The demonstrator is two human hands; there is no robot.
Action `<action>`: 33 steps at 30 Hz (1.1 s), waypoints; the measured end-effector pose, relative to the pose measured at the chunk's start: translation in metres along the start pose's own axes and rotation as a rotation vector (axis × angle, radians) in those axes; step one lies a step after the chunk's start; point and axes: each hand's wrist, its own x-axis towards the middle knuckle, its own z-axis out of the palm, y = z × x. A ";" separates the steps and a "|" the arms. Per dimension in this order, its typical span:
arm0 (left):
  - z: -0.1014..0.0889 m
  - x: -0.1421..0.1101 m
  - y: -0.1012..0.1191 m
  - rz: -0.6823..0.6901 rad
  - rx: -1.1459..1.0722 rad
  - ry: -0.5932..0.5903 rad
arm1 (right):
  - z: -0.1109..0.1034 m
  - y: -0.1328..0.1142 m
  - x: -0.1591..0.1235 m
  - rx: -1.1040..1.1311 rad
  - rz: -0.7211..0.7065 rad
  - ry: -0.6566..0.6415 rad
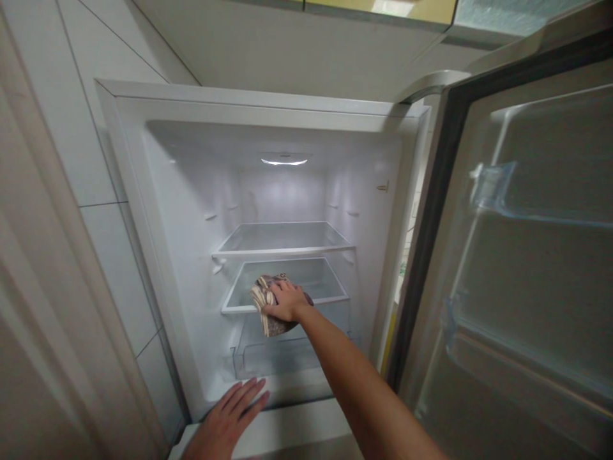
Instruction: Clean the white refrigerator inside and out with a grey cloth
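Observation:
An open fridge (158, 255) stands before me, lit inside and with nothing on its shelves. My right hand (286, 301) is closed on a brown patterned cloth (265, 300), pressing it against the front edge of the lower glass shelf (325, 284). The cloth hangs down a little below the shelf. My left hand (234, 409) lies flat with fingers spread on the white ledge at the bottom of the fridge compartment. An upper glass shelf (282, 239) sits above.
The fridge door (527, 255) is swung open on the right, with clear door bins. A transparent drawer (268, 358) sits under the lower shelf. White tiled wall (96, 191) runs along the left. Cabinets hang above.

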 end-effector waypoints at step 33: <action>0.003 0.009 -0.003 0.106 0.323 0.295 | 0.025 -0.029 0.116 -0.107 0.068 0.084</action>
